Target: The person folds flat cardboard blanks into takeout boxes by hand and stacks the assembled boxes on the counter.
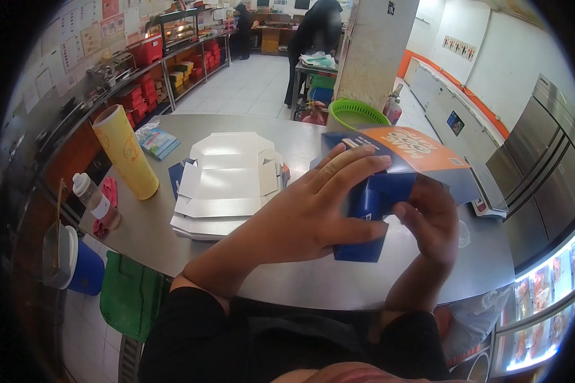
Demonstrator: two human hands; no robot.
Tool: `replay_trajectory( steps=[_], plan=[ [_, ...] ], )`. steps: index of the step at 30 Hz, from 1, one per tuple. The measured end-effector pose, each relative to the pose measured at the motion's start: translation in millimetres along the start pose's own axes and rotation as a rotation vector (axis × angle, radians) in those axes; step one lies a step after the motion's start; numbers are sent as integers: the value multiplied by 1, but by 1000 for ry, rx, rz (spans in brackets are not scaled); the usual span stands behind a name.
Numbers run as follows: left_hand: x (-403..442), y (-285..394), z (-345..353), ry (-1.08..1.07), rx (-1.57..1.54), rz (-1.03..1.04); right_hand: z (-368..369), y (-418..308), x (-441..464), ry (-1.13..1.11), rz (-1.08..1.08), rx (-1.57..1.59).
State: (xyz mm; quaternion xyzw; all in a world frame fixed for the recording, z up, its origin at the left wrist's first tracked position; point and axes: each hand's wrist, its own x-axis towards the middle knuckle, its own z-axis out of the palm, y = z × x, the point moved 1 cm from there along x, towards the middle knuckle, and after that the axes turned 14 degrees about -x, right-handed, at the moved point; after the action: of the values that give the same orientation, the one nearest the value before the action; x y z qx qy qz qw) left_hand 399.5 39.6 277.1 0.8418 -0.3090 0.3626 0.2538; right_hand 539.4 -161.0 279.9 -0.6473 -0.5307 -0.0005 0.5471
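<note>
A blue and orange cardboard box (421, 147), partly folded, is held up above the right half of the steel table. My left hand (322, 207) grips its near side, fingers along the upper edge and thumb lower on the blue panel. At the box's right side my right hand (436, 223) has curled fingers under the orange panel, with the thumb pointing at the blue flap; some of its fingertips are hidden by the cardboard. A stack of flat box blanks (227, 172), white side up, lies left of my hands.
The steel table (287, 281) carries a yellow paper roll (126, 153), a squeeze bottle (96, 201), a blue packet (158, 140) and a scale (489, 198). A green basket (358, 113) stands beyond its far edge. Two people in dark clothes are farther back. A green bin (134, 297) is below left.
</note>
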Motion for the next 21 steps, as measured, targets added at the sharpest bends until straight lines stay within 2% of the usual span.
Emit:
replay_trajectory(
  steps=[1,4,7,10,16,17,19,21],
  plan=[
    [0,-2,2,14,5,19,2,-3,1,64,-7,-31],
    [-1,-5,8,47,8,60,9,-10,2,-72,35,268],
    [-1,-3,9,63,-31,68,8,-1,3,-165,172,401],
    [-2,-3,9,70,-73,58,12,-1,7,-191,177,474],
    [-5,-9,17,118,88,49,31,-14,4,74,-291,-528],
    [-4,-10,15,116,88,62,27,-17,2,45,-279,-576],
    [-4,-11,15,120,85,73,21,-14,5,127,-364,-707],
    [-4,-11,20,136,78,64,24,-9,2,211,-292,-753]
  ],
)
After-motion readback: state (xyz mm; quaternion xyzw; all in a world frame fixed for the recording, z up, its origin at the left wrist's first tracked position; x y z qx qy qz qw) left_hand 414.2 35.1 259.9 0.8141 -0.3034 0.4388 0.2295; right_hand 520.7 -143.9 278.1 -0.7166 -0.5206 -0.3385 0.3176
